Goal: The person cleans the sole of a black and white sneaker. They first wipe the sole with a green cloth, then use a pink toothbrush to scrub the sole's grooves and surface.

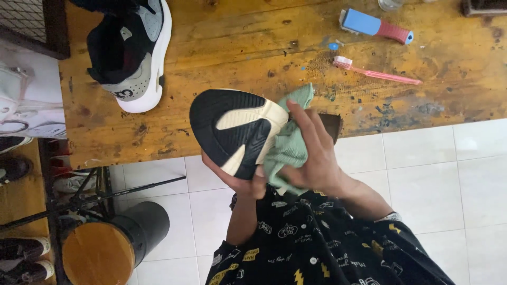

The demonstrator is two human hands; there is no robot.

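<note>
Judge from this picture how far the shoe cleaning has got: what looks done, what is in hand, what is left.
Done: cannot tell; nothing shows a finished shoe.
In hand: the left hand holds a shoe sole-up while the right hand presses a green cloth to its side.
Left: possibly the second shoe, lying untouched on the wooden table with the brushes.
</note>
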